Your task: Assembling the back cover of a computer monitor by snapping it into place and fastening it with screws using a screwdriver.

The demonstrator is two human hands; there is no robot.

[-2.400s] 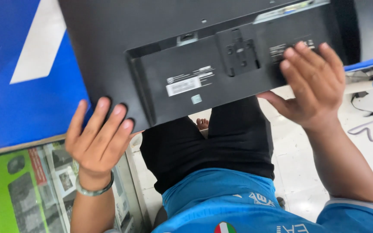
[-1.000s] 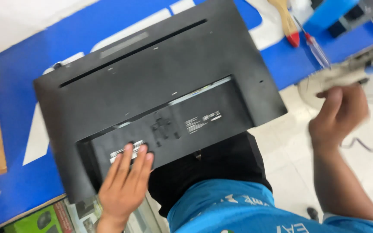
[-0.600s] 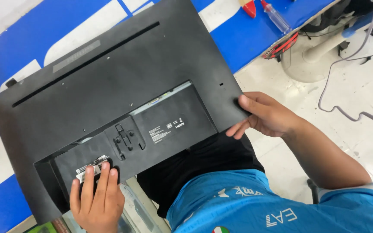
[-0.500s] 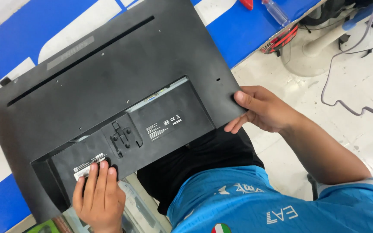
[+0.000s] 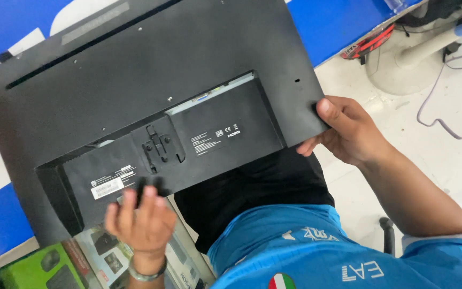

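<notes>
A black flat monitor [image 5: 151, 85] lies face down in front of me, its back panel with a mount bracket and white label facing up. It rests across a blue table and my lap. My right hand [image 5: 348, 131] grips the monitor's lower right corner, thumb on top, fingers underneath. My left hand [image 5: 141, 222], with a bracelet on its wrist, is at the raised rear housing's lower edge near the white label, fingers curled up against it.
The blue table top [image 5: 327, 21] extends under the monitor. A white pedestal base [image 5: 407, 59] with cables stands on the pale floor at the upper right. Green and printed boxes [image 5: 54, 262] sit at the lower left. A blue shirt fills the bottom.
My right hand came from the air at the right to grasp the monitor's corner. My left hand slid from flat on the back panel to its lower edge. The monitor turned and shifted in view.
</notes>
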